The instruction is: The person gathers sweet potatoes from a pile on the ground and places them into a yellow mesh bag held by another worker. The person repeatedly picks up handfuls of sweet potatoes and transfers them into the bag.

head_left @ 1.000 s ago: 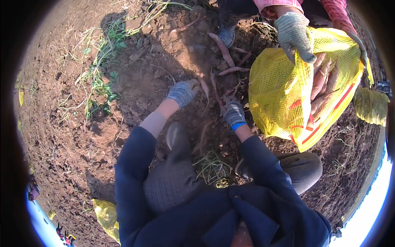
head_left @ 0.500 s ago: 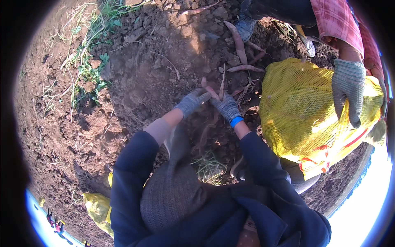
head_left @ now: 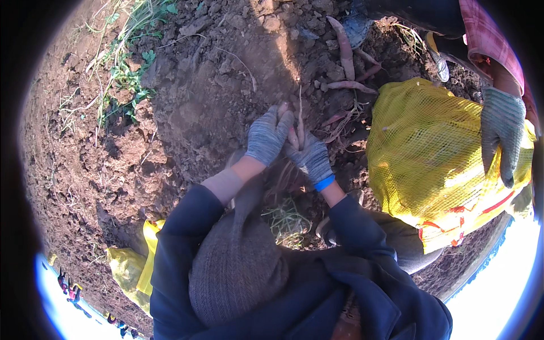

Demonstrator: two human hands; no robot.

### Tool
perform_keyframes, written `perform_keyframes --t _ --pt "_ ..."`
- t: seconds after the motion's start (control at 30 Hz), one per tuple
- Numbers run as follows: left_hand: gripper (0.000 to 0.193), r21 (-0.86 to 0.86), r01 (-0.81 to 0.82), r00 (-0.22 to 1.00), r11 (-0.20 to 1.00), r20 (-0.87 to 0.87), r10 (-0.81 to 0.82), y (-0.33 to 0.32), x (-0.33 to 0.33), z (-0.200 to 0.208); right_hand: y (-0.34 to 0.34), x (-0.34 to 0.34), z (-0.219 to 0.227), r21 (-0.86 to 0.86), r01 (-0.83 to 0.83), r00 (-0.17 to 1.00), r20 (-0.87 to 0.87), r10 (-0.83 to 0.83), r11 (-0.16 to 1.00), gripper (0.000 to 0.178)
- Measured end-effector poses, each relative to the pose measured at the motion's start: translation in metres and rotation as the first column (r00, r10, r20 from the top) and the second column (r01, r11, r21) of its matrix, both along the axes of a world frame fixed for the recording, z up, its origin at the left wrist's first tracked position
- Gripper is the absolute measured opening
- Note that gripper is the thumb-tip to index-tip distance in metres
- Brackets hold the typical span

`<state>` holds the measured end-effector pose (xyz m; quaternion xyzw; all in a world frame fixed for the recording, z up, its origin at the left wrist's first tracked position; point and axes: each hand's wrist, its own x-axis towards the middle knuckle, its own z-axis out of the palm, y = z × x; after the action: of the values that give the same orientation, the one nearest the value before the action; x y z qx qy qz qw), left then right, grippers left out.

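Observation:
My left hand [head_left: 267, 136], in a grey knit glove, closes round the upper part of a pinkish sweet potato [head_left: 293, 137]. My right hand [head_left: 311, 159], gloved alike with a blue band at the wrist, grips the lower end of that root and a long thin sweet potato [head_left: 301, 116] that points away from me. Both hands are close together over the soil. Just beyond my right hand, a long sweet potato [head_left: 343, 48] and a paler one [head_left: 352, 85] lie on the dirt, with thin roots around them.
A full yellow mesh sack [head_left: 425, 147] stands at my right. Another person's gloved hand [head_left: 503, 133] holds it, and their shoe [head_left: 357, 25] is near the sweet potatoes. Green vines [head_left: 127, 79] lie at the far left. Another yellow sack [head_left: 129, 275] sits behind my left arm.
My left hand has moved forward and right, from beside the sweet potato to closing round it. My right hand keeps its grip. The view has shifted slightly.

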<state>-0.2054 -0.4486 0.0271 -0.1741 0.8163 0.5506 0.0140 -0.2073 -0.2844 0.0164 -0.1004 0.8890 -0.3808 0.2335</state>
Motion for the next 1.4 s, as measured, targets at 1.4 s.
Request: perform_keyframes --t 1.4 --pt "0.069 0.896 -0.334 0.91 0.293 0.388 -0.147 -0.02 0.041 -0.003 0.018 -0.07 0.013 -0.121 0.102 0.957 -0.259 -0.131 0.987 0.031"
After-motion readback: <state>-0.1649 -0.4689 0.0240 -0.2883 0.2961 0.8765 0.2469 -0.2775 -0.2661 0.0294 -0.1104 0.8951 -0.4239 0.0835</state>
